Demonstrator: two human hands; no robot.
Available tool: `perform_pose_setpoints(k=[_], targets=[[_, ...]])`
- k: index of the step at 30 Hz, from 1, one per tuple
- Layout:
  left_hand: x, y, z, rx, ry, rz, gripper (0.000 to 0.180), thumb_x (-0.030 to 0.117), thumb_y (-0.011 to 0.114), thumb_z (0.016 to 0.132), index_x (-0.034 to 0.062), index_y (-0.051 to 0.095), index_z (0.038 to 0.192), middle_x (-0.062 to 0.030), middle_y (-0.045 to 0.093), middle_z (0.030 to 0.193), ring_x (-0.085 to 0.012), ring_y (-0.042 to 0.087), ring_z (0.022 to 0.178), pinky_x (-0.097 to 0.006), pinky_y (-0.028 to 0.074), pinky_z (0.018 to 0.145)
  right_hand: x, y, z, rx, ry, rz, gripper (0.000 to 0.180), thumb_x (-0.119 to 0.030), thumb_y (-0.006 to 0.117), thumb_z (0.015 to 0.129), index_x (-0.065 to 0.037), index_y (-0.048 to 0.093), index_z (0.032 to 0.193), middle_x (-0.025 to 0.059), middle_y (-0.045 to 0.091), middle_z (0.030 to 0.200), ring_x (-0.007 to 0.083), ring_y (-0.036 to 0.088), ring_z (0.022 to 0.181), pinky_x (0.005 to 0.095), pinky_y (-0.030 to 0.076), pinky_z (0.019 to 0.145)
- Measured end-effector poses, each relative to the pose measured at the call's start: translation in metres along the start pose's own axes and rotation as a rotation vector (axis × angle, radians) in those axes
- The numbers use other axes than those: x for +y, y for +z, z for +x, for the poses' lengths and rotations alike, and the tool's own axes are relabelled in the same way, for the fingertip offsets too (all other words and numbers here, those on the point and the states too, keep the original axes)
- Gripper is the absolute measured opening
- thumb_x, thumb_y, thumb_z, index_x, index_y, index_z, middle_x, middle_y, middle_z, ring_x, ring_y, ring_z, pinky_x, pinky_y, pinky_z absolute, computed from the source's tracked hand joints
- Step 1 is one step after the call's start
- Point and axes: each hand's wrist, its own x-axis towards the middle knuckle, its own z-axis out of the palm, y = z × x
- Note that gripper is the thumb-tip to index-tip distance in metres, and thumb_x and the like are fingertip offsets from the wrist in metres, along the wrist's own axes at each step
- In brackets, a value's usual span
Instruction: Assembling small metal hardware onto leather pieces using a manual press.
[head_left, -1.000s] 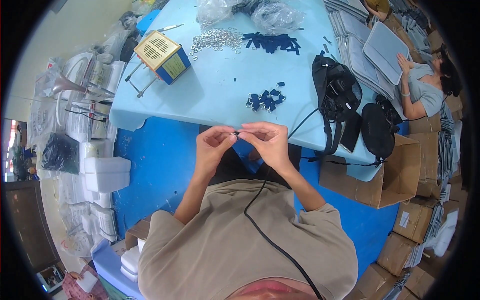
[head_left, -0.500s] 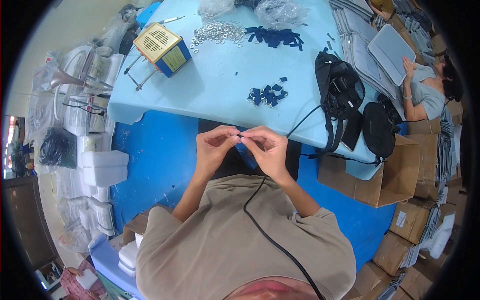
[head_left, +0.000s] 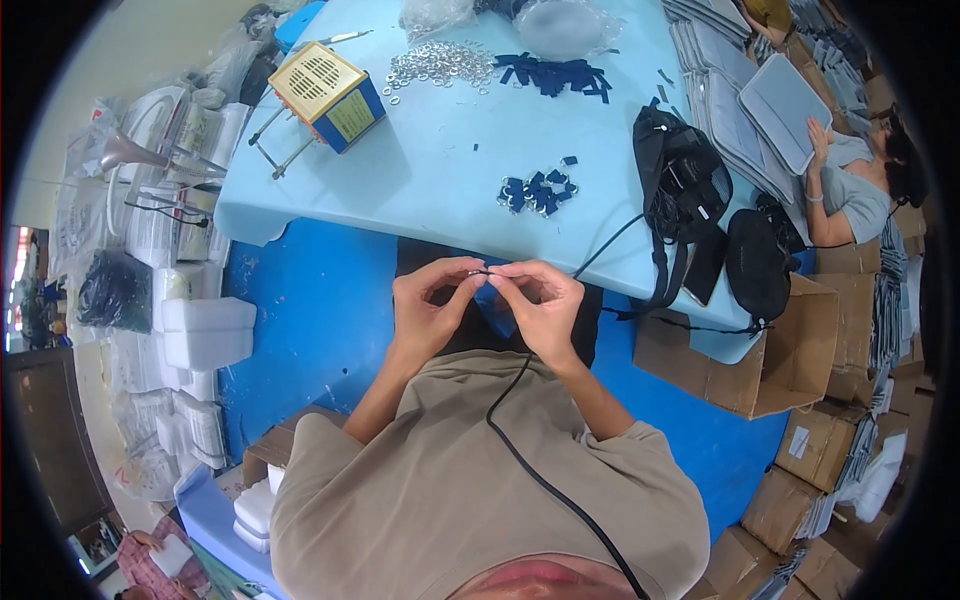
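Both hands meet just below the near edge of the light blue tabletop [head_left: 440, 170], in front of the person's chest. The left hand [head_left: 428, 308] and the right hand [head_left: 540, 308] face each other with thumbs and forefingers drawn together, pinching a small metal ring [head_left: 486, 271] between the fingertips; a dark blue strap piece [head_left: 497, 303] shows just beneath it, between the two palms, though how the ring and the strap join is too small to tell. The remaining fingers of both hands curl loosely inward. A black cable [head_left: 545, 480] runs from the tabletop edge down past the right wrist and across the beige shirt. On the tabletop, straight ahead of the hands, lies a small cluster of dark blue strap pieces with rings [head_left: 538, 190]. Farther back sits a scattered heap of silver metal rings [head_left: 438, 65], and just to its right a pile of dark blue straps [head_left: 552, 75]. To the left of the rings stands a blue box-shaped machine with a cream grille top [head_left: 330, 95] with thin metal rods sticking out toward the table edge. On the right side of the tabletop rests a black bag [head_left: 682, 180], its straps hanging over the edge, with a second black pouch [head_left: 758, 260] just beside it above an open cardboard box [head_left: 770, 360]. At the far right another person [head_left: 855, 190] leans over a stack of grey flat cases [head_left: 770, 100].
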Motion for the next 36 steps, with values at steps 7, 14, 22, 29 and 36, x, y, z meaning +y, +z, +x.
perform_pose_setpoints(k=[7, 14, 22, 29, 36], targets=[[0.008, -0.090, 0.041, 0.386, 0.135, 0.100, 0.015, 0.003, 0.077, 0.086, -0.0015, 0.072, 0.099, -0.0068, 0.073, 0.086, -0.0103, 0.068, 0.070, -0.023, 0.054, 0.064, -0.004, -0.007, -0.003, 0.117, -0.002, -0.078, 0.008, 0.004, 0.074, 0.088, 0.004, 0.071, 0.094, 0.0085, 0.074, 0.089, 0.0094, 0.068, 0.074, 0.0225, 0.054, 0.067], [-0.038, -0.281, 0.133, 0.812, -0.068, 0.104, 0.041, 0.013, 0.085, 0.079, -0.0007, 0.065, 0.113, -0.0095, 0.072, 0.085, -0.0100, 0.061, 0.059, -0.022, 0.040, 0.045, 0.018, -0.007, -0.012, -0.001, 0.133, 0.030, 0.005, 0.002, 0.072, 0.090, 0.003, 0.069, 0.094, 0.0065, 0.071, 0.088, 0.0112, 0.068, 0.080, 0.0229, 0.054, 0.070], [-0.077, -0.308, 0.181, 0.755, -0.307, -0.174, 0.051, 0.010, 0.089, 0.073, 0.0014, 0.063, 0.116, -0.0065, 0.070, 0.088, -0.0118, 0.060, 0.059, -0.020, 0.035, 0.041, 0.022, 0.003, -0.018, -0.078, 0.118, 0.035, 0.006, 0.001, 0.073, 0.091, 0.002, 0.069, 0.095, 0.0050, 0.070, 0.086, 0.0094, 0.066, 0.079, 0.0217, 0.051, 0.067], [-0.078, -0.310, 0.192, 0.722, -0.332, -0.230, 0.050, 0.010, 0.088, 0.074, 0.0011, 0.062, 0.116, -0.0068, 0.070, 0.088, -0.0114, 0.061, 0.062, -0.018, 0.036, 0.043, 0.025, -0.005, -0.019, -0.077, 0.135, 0.046, 0.005, 0.002, 0.072, 0.090, 0.002, 0.069, 0.095, 0.0049, 0.069, 0.086, 0.0102, 0.067, 0.079, 0.0221, 0.052, 0.069], [-0.070, -0.312, 0.186, 0.729, -0.348, -0.227, 0.052, 0.010, 0.090, 0.073, 0.0019, 0.062, 0.116, -0.0078, 0.072, 0.093, -0.0111, 0.062, 0.067, -0.016, 0.038, 0.045, 0.025, -0.007, -0.021, -0.072, 0.161, 0.070, 0.006, 0.002, 0.073, 0.090, 0.001, 0.070, 0.094, 0.0047, 0.070, 0.087, 0.0107, 0.067, 0.080, 0.0226, 0.053, 0.071]])
